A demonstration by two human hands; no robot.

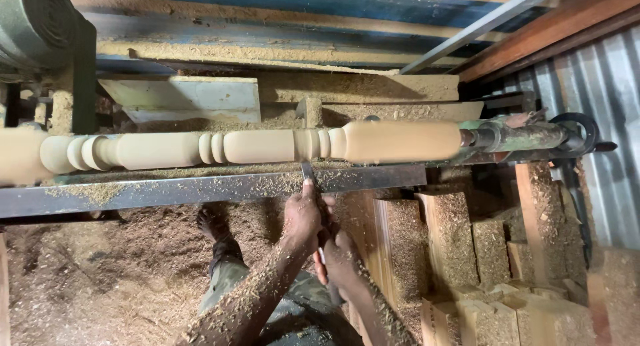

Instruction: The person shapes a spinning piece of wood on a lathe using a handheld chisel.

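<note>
both hands, the left hand (302, 216) forward and the right hand (339, 253) behind, keep a closed grip on the chisel (309, 174), whose tip meets the turned wood spindle (253, 146) on the lathe. i think it is best to press the blade firmly on the steel tool rest (200, 189) and feed slowly, for a clean groove.

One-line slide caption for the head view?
Both hands press a chisel against a turned wooden spindle on a sawdust-covered lathe.

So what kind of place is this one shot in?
Most likely a woodturning workshop: a turned wooden spindle is mounted on a lathe, both hands press a chisel against it over a metal rest, and sawdust covers the floor.
</note>
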